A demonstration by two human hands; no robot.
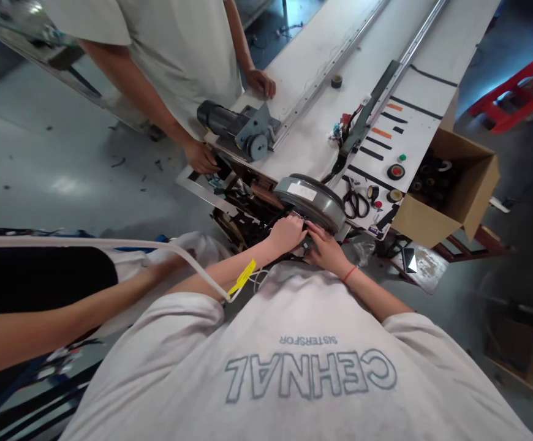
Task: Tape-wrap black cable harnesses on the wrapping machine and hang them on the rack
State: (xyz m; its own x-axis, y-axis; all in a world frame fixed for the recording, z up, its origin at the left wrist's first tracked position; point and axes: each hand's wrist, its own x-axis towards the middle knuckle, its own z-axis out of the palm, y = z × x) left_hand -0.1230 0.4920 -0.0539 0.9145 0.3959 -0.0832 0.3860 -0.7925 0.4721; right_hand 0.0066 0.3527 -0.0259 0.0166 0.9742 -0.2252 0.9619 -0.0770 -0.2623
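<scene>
Both my hands are close together at the near end of a long white machine bed (307, 139), just below a round grey wheel-like part (315, 199). My left hand (288, 233) is closed, its knuckles up, on something small and dark that I cannot make out. Beside it, my right hand (325, 248), with a red string at the wrist, has its fingers bent against the dark parts under the wheel's lower edge; what they hold is hidden. Black scissors (356, 203) lie right of the wheel.
Another person (174, 67) stands at the upper left, hands near a motor (230, 125). A third person's arm (64, 312) reaches in from the left. An open cardboard box (471, 190), tape rolls (395, 171) and a phone (408, 260) are at the right.
</scene>
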